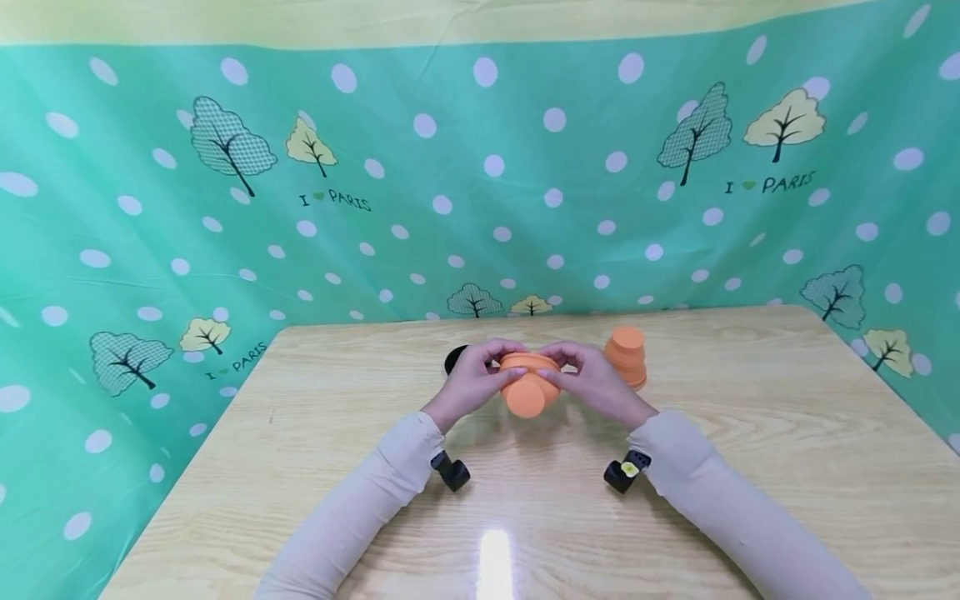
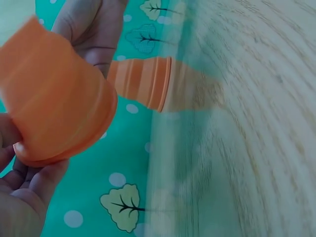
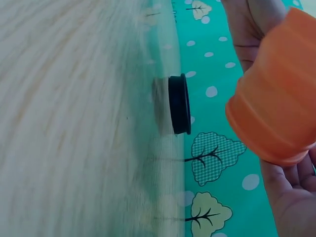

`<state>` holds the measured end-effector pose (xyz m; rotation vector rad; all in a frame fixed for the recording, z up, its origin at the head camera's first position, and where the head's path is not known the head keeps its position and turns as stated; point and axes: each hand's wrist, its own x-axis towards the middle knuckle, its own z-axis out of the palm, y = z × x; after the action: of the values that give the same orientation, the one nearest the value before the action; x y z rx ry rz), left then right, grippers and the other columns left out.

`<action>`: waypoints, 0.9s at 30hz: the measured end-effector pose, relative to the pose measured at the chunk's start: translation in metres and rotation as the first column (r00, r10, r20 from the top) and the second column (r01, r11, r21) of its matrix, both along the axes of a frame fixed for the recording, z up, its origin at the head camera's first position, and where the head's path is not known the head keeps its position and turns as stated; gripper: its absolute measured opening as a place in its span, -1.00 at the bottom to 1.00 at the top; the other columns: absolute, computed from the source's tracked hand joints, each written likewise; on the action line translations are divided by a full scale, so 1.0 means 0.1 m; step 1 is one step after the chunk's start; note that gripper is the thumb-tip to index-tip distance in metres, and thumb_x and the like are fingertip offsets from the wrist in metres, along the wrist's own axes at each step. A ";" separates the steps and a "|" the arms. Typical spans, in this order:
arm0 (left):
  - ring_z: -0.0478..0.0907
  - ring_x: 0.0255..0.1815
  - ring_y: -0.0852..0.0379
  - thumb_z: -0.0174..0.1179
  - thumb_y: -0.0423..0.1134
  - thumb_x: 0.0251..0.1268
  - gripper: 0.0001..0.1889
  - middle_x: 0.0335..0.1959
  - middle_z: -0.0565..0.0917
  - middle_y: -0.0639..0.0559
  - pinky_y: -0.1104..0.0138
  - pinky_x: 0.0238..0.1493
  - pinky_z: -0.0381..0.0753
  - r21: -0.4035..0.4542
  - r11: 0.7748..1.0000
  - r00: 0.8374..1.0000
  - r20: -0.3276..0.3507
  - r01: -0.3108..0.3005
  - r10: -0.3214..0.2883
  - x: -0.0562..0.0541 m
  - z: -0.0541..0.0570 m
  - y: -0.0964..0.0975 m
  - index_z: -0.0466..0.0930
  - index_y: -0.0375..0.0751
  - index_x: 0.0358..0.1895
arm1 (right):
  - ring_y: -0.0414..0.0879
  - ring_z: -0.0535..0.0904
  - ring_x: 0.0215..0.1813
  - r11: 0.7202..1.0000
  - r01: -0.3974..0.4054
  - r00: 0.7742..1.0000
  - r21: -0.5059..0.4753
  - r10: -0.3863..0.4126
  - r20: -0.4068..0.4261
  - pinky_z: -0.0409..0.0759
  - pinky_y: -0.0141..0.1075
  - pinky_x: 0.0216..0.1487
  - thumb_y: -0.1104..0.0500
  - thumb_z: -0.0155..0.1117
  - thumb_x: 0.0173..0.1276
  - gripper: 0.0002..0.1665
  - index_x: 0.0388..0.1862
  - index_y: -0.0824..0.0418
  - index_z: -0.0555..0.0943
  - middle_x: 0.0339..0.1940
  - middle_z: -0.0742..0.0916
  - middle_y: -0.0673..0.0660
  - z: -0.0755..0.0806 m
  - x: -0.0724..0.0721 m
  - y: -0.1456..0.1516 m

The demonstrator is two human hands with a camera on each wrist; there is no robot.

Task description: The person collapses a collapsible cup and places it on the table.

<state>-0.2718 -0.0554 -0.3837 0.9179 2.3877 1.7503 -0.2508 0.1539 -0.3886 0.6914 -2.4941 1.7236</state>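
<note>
Both hands hold an orange ridged cup (image 1: 527, 398) above the middle of the table, its small flat base facing the head camera. My left hand (image 1: 472, 377) grips the left side of its rim, thumb on the near side. From the right, my right hand (image 1: 597, 382) pinches the same rim. Stepped rings of the cup (image 2: 59, 98) show in the left wrist view, its wide rim toward the table. A second orange cup (image 1: 628, 357) of the same stepped shape stands upside down on the table just beyond the right hand.
A round, shallow black piece with a rim (image 3: 178, 104) sits on the table, partly hidden behind the left hand in the head view. The wood-grain table (image 1: 337, 400) ends at a green dotted cloth (image 1: 420, 208) hanging behind. Black wrist devices (image 1: 454, 473) are strapped over both sleeves.
</note>
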 end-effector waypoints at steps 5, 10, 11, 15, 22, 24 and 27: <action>0.52 -0.27 0.21 0.22 -0.33 0.26 -0.72 -0.19 0.67 -0.09 0.40 -0.33 0.58 -0.027 0.999 0.999 -0.019 -0.045 0.044 -0.01 0.01 0.00 0.61 -0.28 0.03 | -0.16 0.56 -0.23 0.997 0.070 0.989 0.018 -0.067 -0.129 0.59 -0.33 -0.26 0.32 0.25 0.30 -0.72 -0.03 0.40 0.62 -0.24 0.71 0.23 0.11 0.08 -0.06; 0.53 -0.18 0.17 0.12 -0.24 0.37 -0.67 -0.09 0.65 -0.10 0.40 -0.21 0.57 -0.013 1.000 0.998 0.061 -0.003 0.004 0.00 0.01 -0.01 0.54 -0.24 0.14 | -0.23 0.54 -0.19 0.992 0.125 0.978 -0.036 -0.129 -0.166 0.57 -0.45 -0.30 0.37 0.21 0.31 -0.70 -0.01 0.50 0.59 -0.16 0.69 0.33 0.25 0.22 -0.11; 0.54 -0.14 0.15 0.10 -0.22 0.38 -0.65 -0.05 0.63 -0.11 0.39 -0.16 0.58 0.008 1.000 0.996 0.088 0.014 -0.015 0.00 0.01 -0.01 0.51 -0.25 0.17 | -0.26 0.53 -0.19 0.989 0.132 0.976 -0.059 -0.140 -0.165 0.55 -0.49 -0.30 0.38 0.21 0.31 -0.69 0.00 0.51 0.57 -0.15 0.69 0.35 0.27 0.24 -0.11; 0.51 0.04 0.10 0.01 -0.24 0.44 -0.59 0.11 0.53 -0.19 0.31 0.06 0.55 0.125 0.988 0.974 0.196 0.088 -0.111 0.02 0.02 -0.04 0.37 -0.31 0.28 | -0.34 0.51 -0.19 0.973 0.165 0.967 -0.162 -0.192 -0.167 0.52 -0.58 -0.29 0.42 0.18 0.31 -0.69 0.01 0.54 0.55 -0.13 0.67 0.41 0.27 0.24 -0.11; 0.46 0.03 0.19 -0.04 -0.31 0.46 -0.56 0.11 0.46 -0.24 0.31 0.14 0.49 0.192 0.971 0.964 0.198 0.139 -0.178 0.05 0.01 -0.05 0.25 -0.38 0.34 | -0.37 0.50 -0.15 0.951 0.183 0.956 -0.248 -0.232 -0.181 0.50 -0.60 -0.08 0.44 0.15 0.32 -0.71 0.00 0.54 0.55 -0.07 0.64 0.44 0.23 0.22 -0.11; 0.45 -0.01 0.21 -0.04 -0.31 0.46 -0.55 0.05 0.46 -0.23 0.35 0.10 0.51 0.181 0.975 0.973 0.169 0.125 -0.156 0.05 0.00 -0.04 0.25 -0.39 0.33 | -0.38 0.49 -0.14 0.949 0.193 0.953 -0.248 -0.241 -0.182 0.50 -0.59 -0.07 0.44 0.15 0.32 -0.71 0.00 0.54 0.56 -0.07 0.64 0.43 0.22 0.21 -0.11; 0.42 -0.06 0.20 -0.04 -0.31 0.45 -0.56 -0.01 0.46 -0.23 0.42 0.03 0.53 0.168 0.980 0.985 0.122 0.102 -0.123 0.05 -0.01 -0.02 0.27 -0.42 0.31 | -0.39 0.49 -0.15 0.945 0.207 0.947 -0.251 -0.258 -0.191 0.50 -0.60 -0.08 0.44 0.16 0.31 -0.72 -0.02 0.54 0.56 -0.09 0.65 0.43 0.21 0.21 -0.12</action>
<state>-0.2671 -0.0572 -0.3845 0.9032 2.0966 1.9187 -0.2296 0.1418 -0.3675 0.5113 -2.0920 1.7045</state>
